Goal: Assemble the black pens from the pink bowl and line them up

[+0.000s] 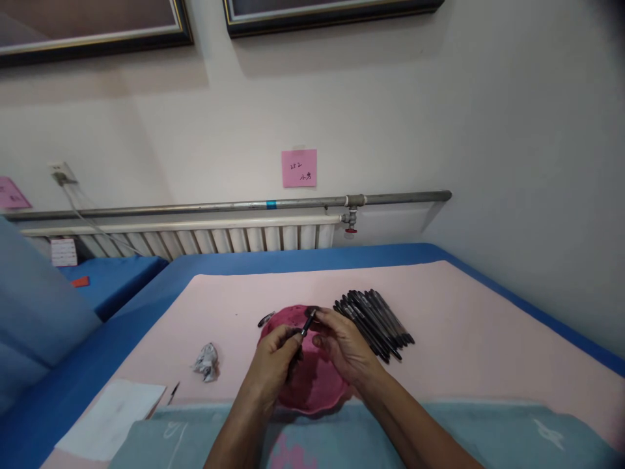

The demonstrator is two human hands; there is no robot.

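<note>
Both hands are raised over a round red-pink basket on the pink sheet. My left hand is closed around the lower part of a dark pen, which tilts up to the right. At the pen's upper end, my right hand pinches with thumb and fingers; its grip partly covers that end. Several black pens lie in a slanted row just right of the basket. A small black piece, perhaps a pen part, rests by the basket's left rim.
A crumpled paper or cloth lies left of the basket. White paper and a thin dark-tipped refill are at the front left. A blue-green cloth covers the near edge. Behind the table run a radiator and pipe.
</note>
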